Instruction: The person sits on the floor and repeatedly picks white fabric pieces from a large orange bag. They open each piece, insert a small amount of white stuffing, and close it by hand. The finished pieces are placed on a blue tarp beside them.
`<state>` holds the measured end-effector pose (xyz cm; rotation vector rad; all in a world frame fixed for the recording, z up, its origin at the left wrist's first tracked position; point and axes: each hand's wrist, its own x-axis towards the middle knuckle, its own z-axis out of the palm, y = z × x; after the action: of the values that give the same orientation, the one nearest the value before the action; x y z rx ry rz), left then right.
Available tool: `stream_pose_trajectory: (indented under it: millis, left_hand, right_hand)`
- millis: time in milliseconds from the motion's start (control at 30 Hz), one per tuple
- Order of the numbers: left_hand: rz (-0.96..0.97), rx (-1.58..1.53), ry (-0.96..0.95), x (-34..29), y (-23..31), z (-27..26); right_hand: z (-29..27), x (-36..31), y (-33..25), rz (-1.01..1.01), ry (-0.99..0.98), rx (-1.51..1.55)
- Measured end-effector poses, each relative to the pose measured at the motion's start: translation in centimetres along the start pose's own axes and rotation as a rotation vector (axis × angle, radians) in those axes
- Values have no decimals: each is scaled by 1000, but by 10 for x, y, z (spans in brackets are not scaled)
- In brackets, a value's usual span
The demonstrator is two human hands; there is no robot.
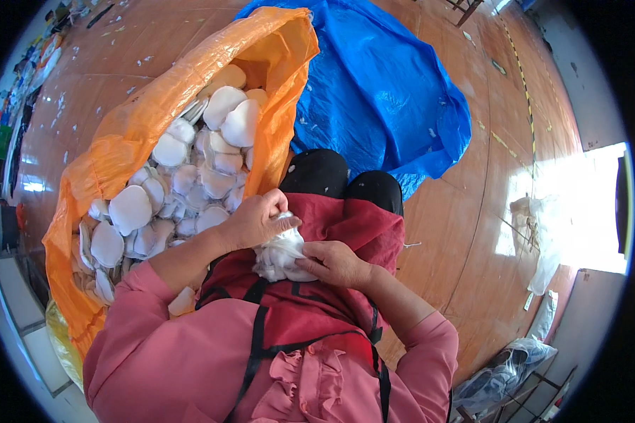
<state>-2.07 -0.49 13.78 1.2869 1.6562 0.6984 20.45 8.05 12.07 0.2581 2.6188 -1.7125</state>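
Over my lap, a crumpled bundle of soft white fabric [279, 257] sits between my two hands. My left hand [255, 220] is closed on its upper edge, thumb and fingers pinched together. At the bundle's right side, my right hand [337, 264] grips with bent fingers, thumb against the fabric. Whether anything lies inside the bundle cannot be seen. To my left, a large orange woven sack [127, 151] gapes wide, heaped with many white, rounded, flat pads [130, 209]. A red apron [360, 231] covers my lap under the bundle.
Beyond my knees a blue plastic sheet or sack [381, 84] spreads over the reddish tiled floor [448, 240]. A loose pad [182, 302] lies by my left forearm. Clear plastic bags [504, 370] lie at the lower right. Bright light enters through a doorway [593, 208] on the right.
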Motion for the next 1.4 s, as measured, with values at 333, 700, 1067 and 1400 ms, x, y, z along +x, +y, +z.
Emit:
stream_pose_trajectory:
  millis: [333, 700, 1067, 1400]
  left_hand:
    - [-482, -88, -543, 13, -10, -15]
    - [-715, -293, -916, 34, -1, -25]
    - [-565, -193, -838, 24, 3, -27]
    - [-435, -556, -411, -8, 13, -14]
  right_hand:
    - [13, 4, 11, 312, 70, 640]
    - [-4, 18, 9, 244, 47, 331]
    - [-1, 19, 14, 249, -26, 363]
    - [-17, 19, 2, 58, -200, 235]
